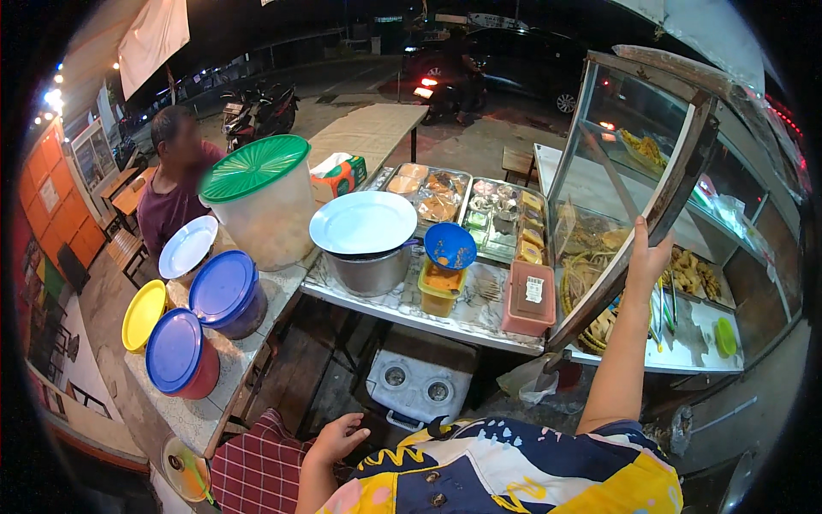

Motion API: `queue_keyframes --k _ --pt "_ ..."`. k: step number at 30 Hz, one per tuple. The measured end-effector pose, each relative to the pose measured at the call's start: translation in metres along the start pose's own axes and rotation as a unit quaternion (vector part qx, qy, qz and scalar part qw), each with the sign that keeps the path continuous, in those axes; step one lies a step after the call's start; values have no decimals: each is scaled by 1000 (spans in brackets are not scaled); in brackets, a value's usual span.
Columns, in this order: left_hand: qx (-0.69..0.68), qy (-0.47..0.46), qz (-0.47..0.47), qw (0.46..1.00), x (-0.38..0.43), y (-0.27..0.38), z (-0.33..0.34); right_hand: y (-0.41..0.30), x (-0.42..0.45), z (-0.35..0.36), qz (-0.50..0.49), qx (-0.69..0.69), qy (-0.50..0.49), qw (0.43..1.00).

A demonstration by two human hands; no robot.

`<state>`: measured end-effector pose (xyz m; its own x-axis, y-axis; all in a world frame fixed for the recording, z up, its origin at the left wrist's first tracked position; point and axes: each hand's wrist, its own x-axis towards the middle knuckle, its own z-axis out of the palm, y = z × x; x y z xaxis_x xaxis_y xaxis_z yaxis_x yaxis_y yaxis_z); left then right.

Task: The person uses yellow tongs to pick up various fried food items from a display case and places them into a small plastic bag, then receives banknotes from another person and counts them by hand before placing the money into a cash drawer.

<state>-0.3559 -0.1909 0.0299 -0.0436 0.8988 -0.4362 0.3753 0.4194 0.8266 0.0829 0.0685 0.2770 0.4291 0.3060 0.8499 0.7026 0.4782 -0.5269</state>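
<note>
My right hand point(647, 257) is stretched out and grips the wooden frame point(616, 295) of a glass food display case. Inside the case, fried food point(690, 273) lies on trays, and a woven basket point(587, 334) holds more food. Tongs point(661, 315) and a green plastic cup point(725, 337) are on its white shelf. Low in front of my body, my left hand point(340, 438) holds nothing, its fingers slightly bent and apart. Nearest to it are a maroon checked cloth point(257, 462) and a grey cooler box point(417, 379) under the counter.
On the marbled counter point(372, 305) stand a pot point(369, 273) topped by a white plate point(363, 221), a blue bowl-shaped utensil point(449, 246) over a yellow container point(442, 289), a pink box point(528, 299) and food trays point(507, 215). Lidded tubs point(225, 289) line the left table. A person point(176, 186) sits beyond.
</note>
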Motion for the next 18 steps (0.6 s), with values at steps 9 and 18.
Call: queue_keyframes --k 9,18 --pt "1 -3 6 1000 1 -5 0 -4 -1 -1 21 -1 -4 1000" --pt "-1 2 18 1000 2 -7 1 1 0 -1 -27 -39 -1 999"
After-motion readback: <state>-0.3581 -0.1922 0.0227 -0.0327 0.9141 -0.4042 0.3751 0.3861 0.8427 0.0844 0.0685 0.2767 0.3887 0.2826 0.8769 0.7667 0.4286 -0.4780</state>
